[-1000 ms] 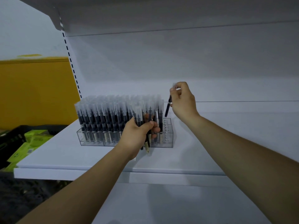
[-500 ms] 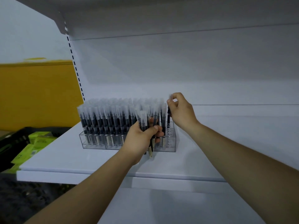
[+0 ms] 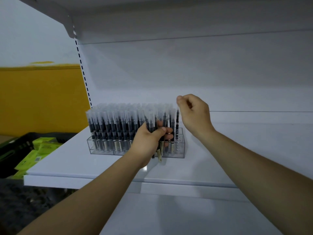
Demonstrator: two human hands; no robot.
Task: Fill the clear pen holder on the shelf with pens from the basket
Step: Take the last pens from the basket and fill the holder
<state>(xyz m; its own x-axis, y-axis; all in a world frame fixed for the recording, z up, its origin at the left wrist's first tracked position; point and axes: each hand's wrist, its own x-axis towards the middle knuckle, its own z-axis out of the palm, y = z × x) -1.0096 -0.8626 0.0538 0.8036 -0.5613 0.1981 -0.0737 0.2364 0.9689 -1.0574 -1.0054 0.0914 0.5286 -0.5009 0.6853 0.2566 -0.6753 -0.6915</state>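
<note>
The clear pen holder (image 3: 179, 154) stands on the white shelf (image 3: 84, 163), packed with several upright black pens with frosted caps (image 3: 118, 122). My left hand (image 3: 149, 141) grips a small bundle of pens (image 3: 160, 152) in front of the holder's right part. One pen (image 3: 177, 126) stands in the rightmost column of the holder. My right hand (image 3: 194, 114) hovers just right of and above that pen, fingers loosely curled, holding nothing.
A black basket (image 3: 15, 146) with green packets (image 3: 42, 146) sits low at the left, beyond the shelf's edge. Another shelf hangs overhead, and a lower white shelf (image 3: 169, 217) lies below. A yellow wall is at the left.
My right hand lowered a single pen into the holder's right column, let go of it and lifted away. My left hand kept its bundle.
</note>
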